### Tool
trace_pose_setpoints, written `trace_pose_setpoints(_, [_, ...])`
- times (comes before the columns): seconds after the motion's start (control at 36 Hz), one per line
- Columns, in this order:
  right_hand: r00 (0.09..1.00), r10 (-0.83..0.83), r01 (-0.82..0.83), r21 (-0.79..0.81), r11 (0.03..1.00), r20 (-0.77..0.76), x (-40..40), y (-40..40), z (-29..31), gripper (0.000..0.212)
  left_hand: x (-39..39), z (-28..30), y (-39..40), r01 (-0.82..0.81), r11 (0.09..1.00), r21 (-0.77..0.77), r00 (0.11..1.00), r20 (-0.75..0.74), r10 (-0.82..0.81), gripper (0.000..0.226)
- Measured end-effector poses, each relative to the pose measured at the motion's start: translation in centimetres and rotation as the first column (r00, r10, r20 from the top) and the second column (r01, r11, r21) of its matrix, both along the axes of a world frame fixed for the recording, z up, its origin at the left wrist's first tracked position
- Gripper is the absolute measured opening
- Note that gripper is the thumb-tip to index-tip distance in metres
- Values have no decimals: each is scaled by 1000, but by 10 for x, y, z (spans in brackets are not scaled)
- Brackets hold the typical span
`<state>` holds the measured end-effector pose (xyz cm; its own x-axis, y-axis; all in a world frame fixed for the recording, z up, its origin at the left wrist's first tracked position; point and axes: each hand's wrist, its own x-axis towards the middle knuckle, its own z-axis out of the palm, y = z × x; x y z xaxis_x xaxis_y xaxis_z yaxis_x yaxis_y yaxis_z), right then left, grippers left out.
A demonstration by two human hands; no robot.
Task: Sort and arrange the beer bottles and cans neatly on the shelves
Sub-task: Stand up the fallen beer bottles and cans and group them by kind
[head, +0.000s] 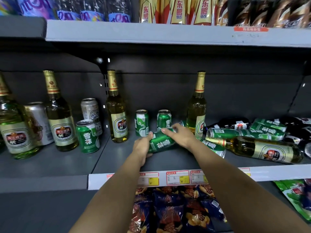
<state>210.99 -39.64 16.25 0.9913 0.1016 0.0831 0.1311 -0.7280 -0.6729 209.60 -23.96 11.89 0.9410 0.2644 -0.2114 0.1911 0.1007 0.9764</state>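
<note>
A green beer can (pixel 160 141) lies tilted on its side in the middle of the grey shelf (pixel 168 161). My left hand (pixel 142 147) grips its lower end and my right hand (pixel 180 135) grips its upper end. Behind them two green cans (pixel 141 123) (pixel 164 119) stand upright. Tall green-glass beer bottles (pixel 117 110) (pixel 196 105) stand either side. At the right, a bottle (pixel 259 148) and several green cans (pixel 235 132) lie on their sides in a heap.
On the left shelf section stand two more bottles (pixel 58 115), a green can (pixel 87 136) and silver cans (pixel 91 112). Dark bottles (pixel 235 123) lie at the far right. Drinks fill the shelf above; snack bags (pixel 176 211) sit on the shelf below.
</note>
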Motion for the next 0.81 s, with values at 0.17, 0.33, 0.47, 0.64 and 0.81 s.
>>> trace_pose_setpoints(0.17, [999, 12, -16, 145, 989, 31, 6, 30, 6, 81, -12, 5, 6, 68, 995, -73, 998, 10, -67, 31])
trace_pose_setpoints(0.33, [977, 21, 12, -150, 989, 212, 1, 46, 15, 75, -8, 5, 13, 114, 904, 411, 974, 134, -184, 84])
trace_pose_setpoints(0.47, [981, 157, -162, 34, 986, 116, 3, 45, 8, 64, -6, 4, 8, -79, 824, 561, 971, 232, -64, 61])
trace_pose_setpoints(0.64, [990, 4, -68, -460, 885, -138, 9, -9, 26, 107, -1, 0, 21, -287, 870, 400, 950, 237, 204, 54])
trace_pose_setpoints(0.81, [889, -222, -169, -738, 653, -400, 2, -41, 23, 93, 6, 3, 44, -447, 808, 385, 894, 213, 394, 70])
